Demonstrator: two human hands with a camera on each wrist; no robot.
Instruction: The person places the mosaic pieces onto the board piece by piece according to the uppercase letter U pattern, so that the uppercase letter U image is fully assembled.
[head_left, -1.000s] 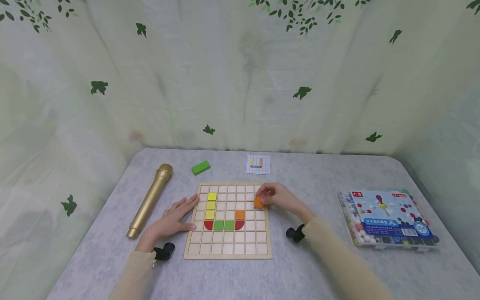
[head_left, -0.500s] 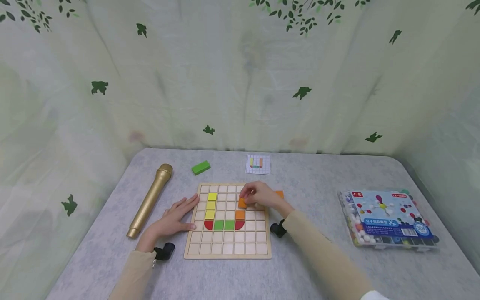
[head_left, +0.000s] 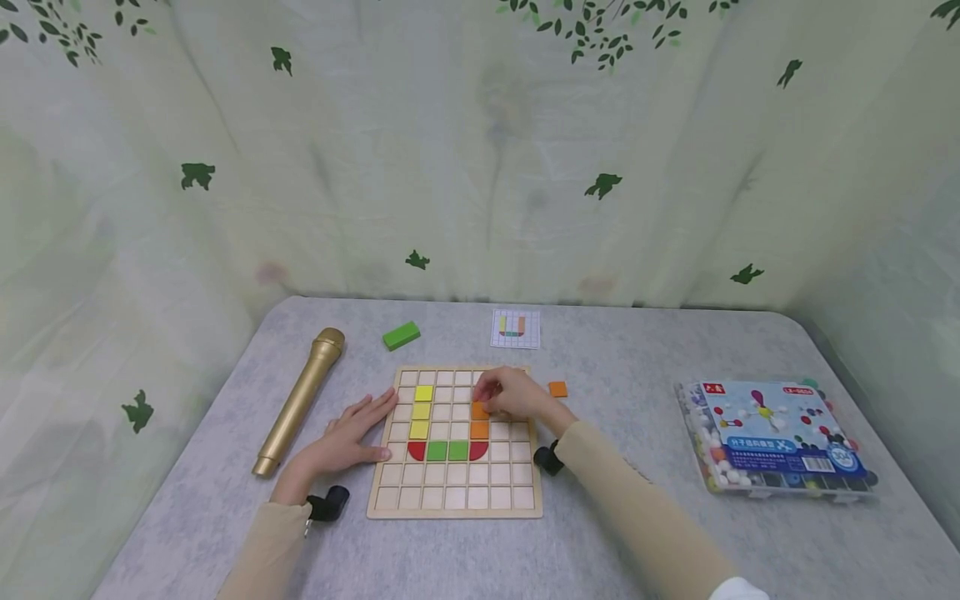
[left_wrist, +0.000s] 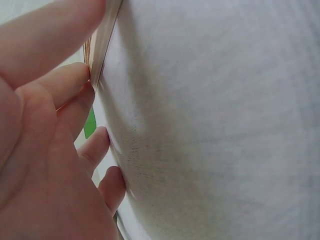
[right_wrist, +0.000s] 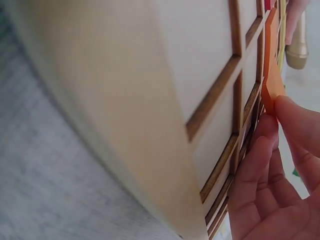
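A wooden grid board (head_left: pixel 454 514) lies in front of me, bearing yellow tiles (head_left: pixel 422 411), green tiles (head_left: pixel 437 451), rounded red tiles (head_left: pixel 477 451) and an orange tile (head_left: pixel 479 430) in a U-like line. With thumb and fingertips my right hand (head_left: pixel 519 395) pinches another orange tile (right_wrist: pixel 274 86), slightly tilted in the right wrist view, at the square just beyond the placed orange one. My left hand (head_left: pixel 347 435) rests with fingers spread along the board's left edge; in the left wrist view its fingertips (left_wrist: pixel 82 75) touch the board's side (left_wrist: pixel 102 45).
A loose orange tile (head_left: pixel 557 389) lies right of the board. Behind it are a green block (head_left: pixel 401 336) and a pattern card (head_left: pixel 515 329) with a U shape. A gold microphone (head_left: pixel 300 404) lies at left, a clear box (head_left: pixel 783 433) of coloured pieces at right.
My right hand has carried an orange tile left from the board's right edge to the square above the placed orange one and lowered it there. The left hand has stayed still.
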